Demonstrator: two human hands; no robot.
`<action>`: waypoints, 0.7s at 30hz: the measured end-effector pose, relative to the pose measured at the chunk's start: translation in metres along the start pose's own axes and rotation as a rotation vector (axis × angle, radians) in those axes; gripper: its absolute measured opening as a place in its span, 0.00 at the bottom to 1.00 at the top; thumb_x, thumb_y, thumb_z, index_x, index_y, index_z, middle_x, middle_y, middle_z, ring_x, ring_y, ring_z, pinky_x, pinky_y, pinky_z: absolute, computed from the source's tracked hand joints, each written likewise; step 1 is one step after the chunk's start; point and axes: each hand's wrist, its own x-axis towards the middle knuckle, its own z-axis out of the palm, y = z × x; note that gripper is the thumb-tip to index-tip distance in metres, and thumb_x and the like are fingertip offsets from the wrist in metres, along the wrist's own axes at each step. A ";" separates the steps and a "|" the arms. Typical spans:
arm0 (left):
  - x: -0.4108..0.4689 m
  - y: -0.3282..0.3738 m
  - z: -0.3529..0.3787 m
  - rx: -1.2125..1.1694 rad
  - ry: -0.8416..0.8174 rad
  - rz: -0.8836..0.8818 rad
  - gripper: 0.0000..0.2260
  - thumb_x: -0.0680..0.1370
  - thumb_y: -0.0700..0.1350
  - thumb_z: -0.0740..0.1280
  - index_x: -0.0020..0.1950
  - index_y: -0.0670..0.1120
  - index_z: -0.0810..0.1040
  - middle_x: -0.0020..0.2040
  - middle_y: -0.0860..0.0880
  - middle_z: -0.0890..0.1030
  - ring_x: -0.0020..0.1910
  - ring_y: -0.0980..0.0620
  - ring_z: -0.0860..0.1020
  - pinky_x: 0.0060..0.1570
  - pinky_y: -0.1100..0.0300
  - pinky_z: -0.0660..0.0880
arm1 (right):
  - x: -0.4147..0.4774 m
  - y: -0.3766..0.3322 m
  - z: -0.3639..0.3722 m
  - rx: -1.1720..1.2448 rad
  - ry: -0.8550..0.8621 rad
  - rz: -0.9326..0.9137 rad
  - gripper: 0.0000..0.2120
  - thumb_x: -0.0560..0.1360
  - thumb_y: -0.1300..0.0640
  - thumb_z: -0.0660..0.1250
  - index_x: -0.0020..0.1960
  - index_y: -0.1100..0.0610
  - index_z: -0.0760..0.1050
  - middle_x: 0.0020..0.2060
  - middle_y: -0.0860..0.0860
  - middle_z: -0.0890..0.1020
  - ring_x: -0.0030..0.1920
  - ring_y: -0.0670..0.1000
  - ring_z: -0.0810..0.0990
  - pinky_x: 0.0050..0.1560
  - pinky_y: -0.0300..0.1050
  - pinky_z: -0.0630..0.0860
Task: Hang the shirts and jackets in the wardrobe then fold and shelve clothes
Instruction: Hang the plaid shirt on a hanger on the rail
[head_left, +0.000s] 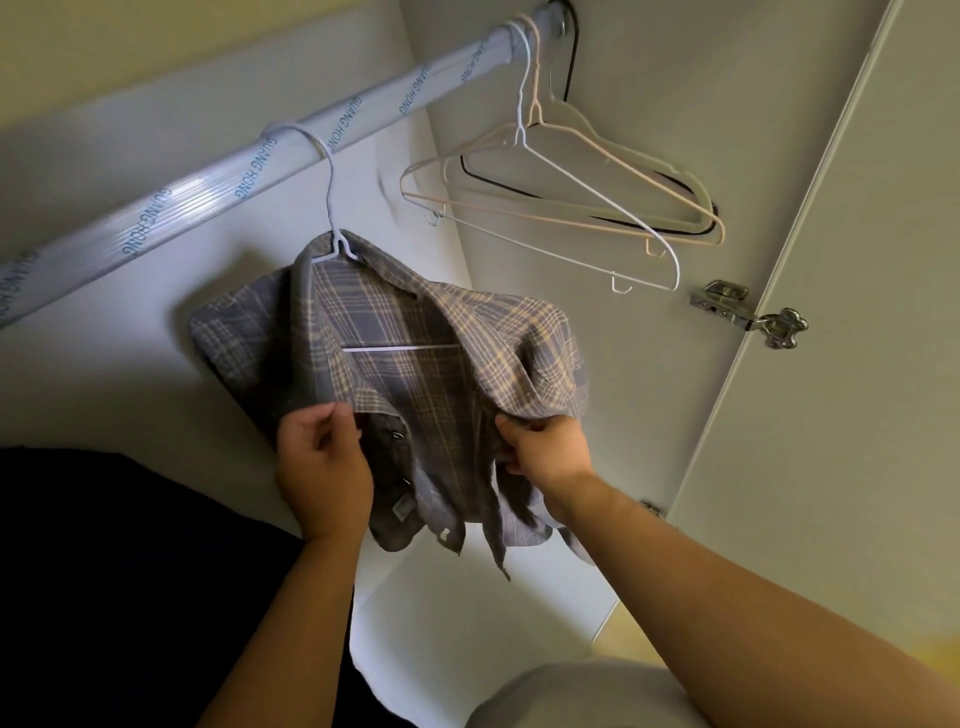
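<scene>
Our left hand and right hand each pinch a front edge of the grey plaid cotton shirt, which hangs just above them on the white wire hanger.

a home wardrobe: clothes rail, hangers, door hinge.

view: head-worn, wide-angle | faces: into wardrobe, up toward rail | range: close | views: one only

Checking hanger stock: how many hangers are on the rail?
4 clear: one white hanger mid-rail carrying the plaid shirt; an empty white hanger, beige hanger and black hanger bunched at the rail's far end. They overlap, so another pale one may be hidden.
</scene>
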 end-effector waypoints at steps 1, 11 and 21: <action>-0.002 0.002 0.001 0.017 -0.016 0.042 0.02 0.80 0.44 0.68 0.50 0.49 0.76 0.47 0.48 0.83 0.45 0.53 0.83 0.47 0.59 0.81 | -0.002 -0.002 0.001 0.011 -0.036 -0.008 0.07 0.75 0.54 0.73 0.40 0.53 0.79 0.33 0.52 0.85 0.36 0.56 0.85 0.41 0.56 0.84; -0.011 0.035 0.013 -0.110 -0.046 0.128 0.07 0.75 0.42 0.73 0.44 0.54 0.80 0.42 0.56 0.84 0.44 0.60 0.82 0.44 0.71 0.77 | -0.028 -0.037 0.019 0.235 -0.311 -0.148 0.08 0.77 0.65 0.70 0.46 0.53 0.80 0.39 0.48 0.86 0.40 0.51 0.86 0.39 0.42 0.82; 0.008 0.030 0.018 -0.412 -0.144 -0.349 0.13 0.73 0.36 0.74 0.52 0.52 0.81 0.39 0.57 0.84 0.40 0.61 0.81 0.43 0.63 0.75 | -0.036 -0.050 0.019 0.020 -0.370 -0.118 0.08 0.80 0.55 0.67 0.42 0.52 0.77 0.24 0.37 0.78 0.24 0.35 0.73 0.26 0.27 0.67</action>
